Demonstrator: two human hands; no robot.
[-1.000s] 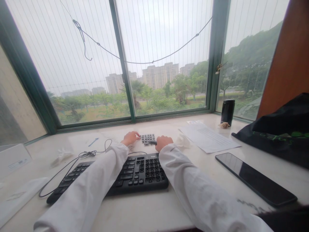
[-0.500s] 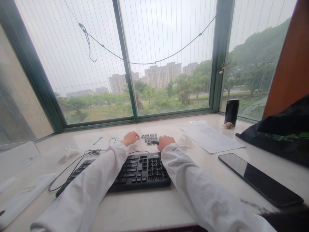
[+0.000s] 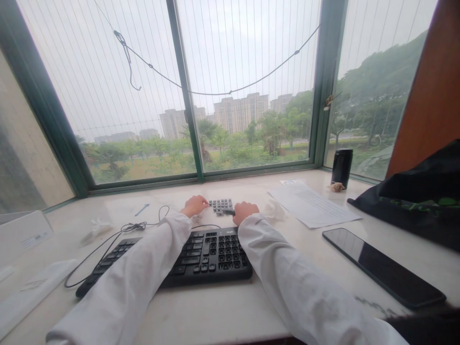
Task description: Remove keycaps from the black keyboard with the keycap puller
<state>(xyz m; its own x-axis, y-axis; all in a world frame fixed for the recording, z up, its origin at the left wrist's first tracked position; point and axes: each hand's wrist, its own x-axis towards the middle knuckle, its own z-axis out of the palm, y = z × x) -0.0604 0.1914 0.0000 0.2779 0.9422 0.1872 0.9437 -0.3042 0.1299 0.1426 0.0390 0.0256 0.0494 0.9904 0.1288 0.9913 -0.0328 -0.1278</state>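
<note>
Small grey keycaps (image 3: 221,205) lie in rows on the white sill, between my two hands. My left hand (image 3: 195,205) is at their left edge, its fingers curled together; whatever is between the fingertips is too small to make out. My right hand (image 3: 245,212) is closed around a slim dark tool (image 3: 228,212) that points left over the nearest keycaps; its kind is unclear. Under my forearms lies a black keyboard (image 3: 206,249). Its number pad at the right shows bare key sockets, while the other visible keys have caps. My left sleeve hides part of it.
Printed paper (image 3: 312,203), a crumpled tissue (image 3: 275,210) and a black can (image 3: 341,167) are to the right, with a phone (image 3: 383,266) and black bag (image 3: 420,196) nearer. Leftward are a coiled cable (image 3: 134,226), a blue stick (image 3: 142,210), plastic wrap (image 3: 97,230) and a white box (image 3: 27,235).
The whole view has shifted slightly, so things appear a little farther left. Both hands keep nearly the same places beside the keycaps, and the dark tool stays in my right hand.
</note>
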